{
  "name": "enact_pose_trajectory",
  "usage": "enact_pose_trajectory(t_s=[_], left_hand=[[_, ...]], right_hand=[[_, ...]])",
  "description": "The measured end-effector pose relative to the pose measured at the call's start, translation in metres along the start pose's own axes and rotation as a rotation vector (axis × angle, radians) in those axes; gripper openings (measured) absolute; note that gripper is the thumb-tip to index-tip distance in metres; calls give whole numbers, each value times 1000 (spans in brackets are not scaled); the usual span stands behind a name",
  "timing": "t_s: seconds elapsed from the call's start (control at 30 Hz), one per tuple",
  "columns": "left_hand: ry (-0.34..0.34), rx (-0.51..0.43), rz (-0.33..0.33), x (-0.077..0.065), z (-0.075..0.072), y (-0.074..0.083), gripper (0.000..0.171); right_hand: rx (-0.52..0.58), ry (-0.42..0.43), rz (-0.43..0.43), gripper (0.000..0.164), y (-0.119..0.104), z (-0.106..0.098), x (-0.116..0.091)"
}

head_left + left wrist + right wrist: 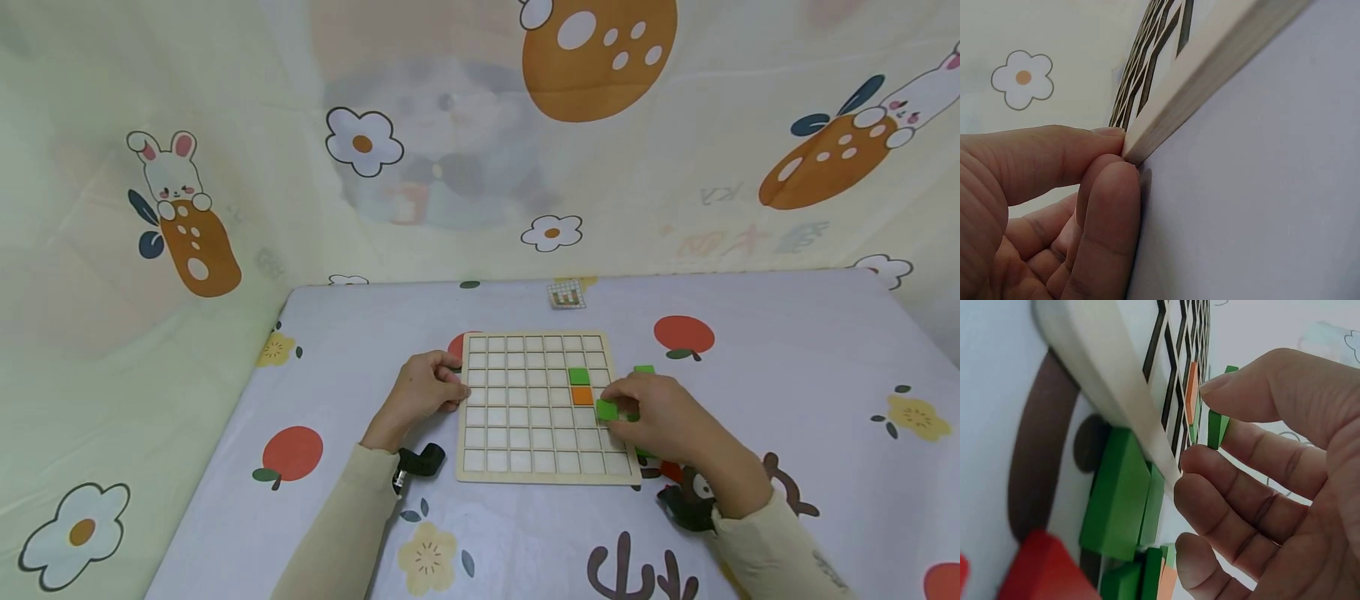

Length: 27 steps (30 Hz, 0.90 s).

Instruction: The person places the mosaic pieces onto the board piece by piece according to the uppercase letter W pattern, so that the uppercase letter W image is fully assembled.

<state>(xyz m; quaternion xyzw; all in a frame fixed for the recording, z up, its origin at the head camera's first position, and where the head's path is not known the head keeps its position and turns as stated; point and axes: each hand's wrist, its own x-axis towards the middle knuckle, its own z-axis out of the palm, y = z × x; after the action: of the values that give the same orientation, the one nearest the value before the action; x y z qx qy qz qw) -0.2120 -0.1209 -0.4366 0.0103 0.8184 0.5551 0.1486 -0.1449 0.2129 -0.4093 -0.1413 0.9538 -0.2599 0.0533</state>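
A pale wooden grid board (547, 478) lies on the table, with a green tile (578, 377) and an orange tile (582, 396) in neighbouring cells of its right half. My left hand (424, 387) is at the board's left edge; in the left wrist view, thumb and finger (1110, 219) hold that edge. Over the right edge, my right hand (663, 417) pinches a green square tile (607, 410) between thumb and forefinger, its remaining fingers loosely bent. In the right wrist view, this held tile (1215, 428) is tilted above the board.
Several loose green tiles (1116, 494) lie beside the board's right edge, partly hidden by my right hand in the head view. Orange pieces (1167, 582) show among them. A small card with a grid pattern (566, 295) lies near the table's back edge.
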Motion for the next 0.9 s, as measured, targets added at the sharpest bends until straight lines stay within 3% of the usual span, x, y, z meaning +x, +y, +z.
enact_pose_trajectory(t_s=[0.47,0.9], left_hand=[[4,-2,-4,-1,0,1,41],[4,1,0,1,0,-1,40]], right_hand=[[0,-25,-49,24,-9,3,8],[25,-62,-31,23,-11,7,12]])
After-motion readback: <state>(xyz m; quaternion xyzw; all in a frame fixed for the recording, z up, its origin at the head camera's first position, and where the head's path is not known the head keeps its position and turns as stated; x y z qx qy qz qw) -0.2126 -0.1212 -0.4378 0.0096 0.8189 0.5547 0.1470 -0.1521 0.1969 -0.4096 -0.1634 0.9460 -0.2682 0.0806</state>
